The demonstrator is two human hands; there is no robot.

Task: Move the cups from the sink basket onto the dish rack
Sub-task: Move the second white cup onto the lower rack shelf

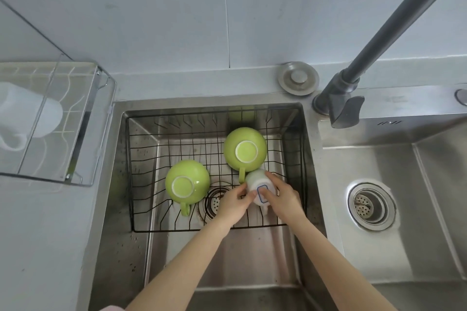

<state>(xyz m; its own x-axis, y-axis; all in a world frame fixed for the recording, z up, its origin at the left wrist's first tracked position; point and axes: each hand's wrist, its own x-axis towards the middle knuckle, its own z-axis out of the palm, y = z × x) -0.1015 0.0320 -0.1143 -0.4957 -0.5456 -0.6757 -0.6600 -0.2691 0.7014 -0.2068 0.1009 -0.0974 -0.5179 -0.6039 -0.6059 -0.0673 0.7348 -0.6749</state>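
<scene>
Both the left hand [233, 203] and right hand [284, 199] are clamped around a white cup [259, 185] in the wire sink basket [141, 184], near two upside-down green cups [187, 182].

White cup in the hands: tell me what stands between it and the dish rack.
Nothing visible blocks it. Both the left hand and right hand hold the white cup in the sink basket. Two green cups sit beside it; the dish rack stands left, holding one white cup.

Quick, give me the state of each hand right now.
Left hand: closed on the small white cup with a blue mark in the black wire sink basket.
Right hand: closed on the same cup.
</scene>
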